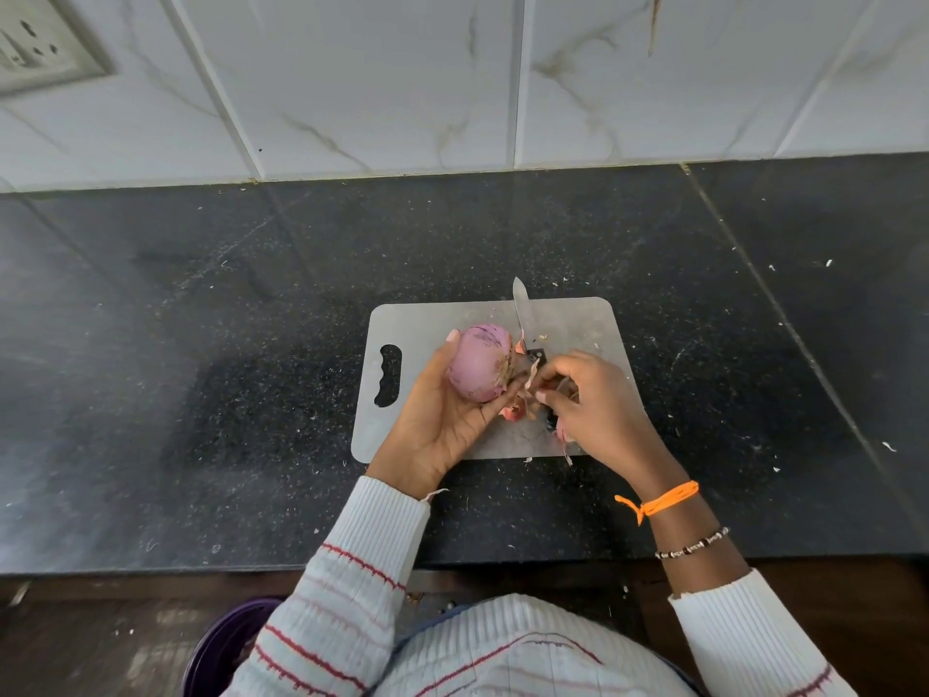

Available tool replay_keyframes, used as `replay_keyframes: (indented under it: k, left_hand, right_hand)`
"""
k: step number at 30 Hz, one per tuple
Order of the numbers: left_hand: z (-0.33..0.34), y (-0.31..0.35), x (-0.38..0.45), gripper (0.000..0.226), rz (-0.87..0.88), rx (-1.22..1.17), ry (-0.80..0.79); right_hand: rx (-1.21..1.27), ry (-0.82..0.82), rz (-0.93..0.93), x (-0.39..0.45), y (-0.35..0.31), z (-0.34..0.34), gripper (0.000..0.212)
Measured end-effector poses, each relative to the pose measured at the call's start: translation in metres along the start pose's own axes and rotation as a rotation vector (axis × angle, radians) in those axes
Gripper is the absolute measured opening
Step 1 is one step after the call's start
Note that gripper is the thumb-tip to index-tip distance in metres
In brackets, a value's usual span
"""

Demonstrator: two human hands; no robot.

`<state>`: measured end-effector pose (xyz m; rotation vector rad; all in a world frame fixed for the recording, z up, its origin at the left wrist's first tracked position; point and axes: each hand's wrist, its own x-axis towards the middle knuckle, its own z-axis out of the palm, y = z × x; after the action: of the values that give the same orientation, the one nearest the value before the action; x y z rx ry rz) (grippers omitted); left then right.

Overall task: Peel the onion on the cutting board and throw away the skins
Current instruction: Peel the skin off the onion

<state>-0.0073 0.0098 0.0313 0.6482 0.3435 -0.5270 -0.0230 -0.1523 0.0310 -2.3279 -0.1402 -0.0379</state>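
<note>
A pink-purple onion (480, 362) is held just above the grey cutting board (432, 319), and my left hand (447, 415) grips it from below and the left. My right hand (588, 399) is right beside it, fingers curled, pinching a strip of papery skin (532, 374) that hangs off the onion's right end. Loose skin pieces (515, 412) lie on the board under my hands. A knife (520, 306) lies on the board behind the onion, its tip pointing away; its handle is mostly hidden by my right hand.
The board sits on a dark speckled countertop (201, 344) scattered with small flecks. A tiled wall (402, 83) with a socket (40, 47) rises behind. A purple bin (221, 651) stands on the floor at the lower left, below the counter edge.
</note>
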Motion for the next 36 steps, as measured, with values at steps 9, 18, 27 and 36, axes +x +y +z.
replay_keyframes:
  k: [9, 18, 27, 36]
  left_hand:
    - [0.003, -0.005, 0.001, 0.049, 0.088, 0.058, -0.037]
    - [0.007, -0.009, 0.002, 0.052, 0.174, 0.112, -0.034]
    - [0.005, -0.012, 0.003, 0.064, 0.191, 0.112, -0.009]
    - [0.002, -0.012, 0.004, 0.043, 0.129, 0.064, -0.003]
  right_hand:
    - [0.389, 0.319, 0.051, -0.003, -0.032, 0.012, 0.004]
    - [0.384, 0.429, 0.105, -0.002, -0.034, 0.024, 0.01]
    - [0.408, 0.443, 0.089, -0.003, -0.032, 0.02, 0.005]
    - [0.522, 0.405, 0.173, -0.002, -0.017, 0.023, 0.006]
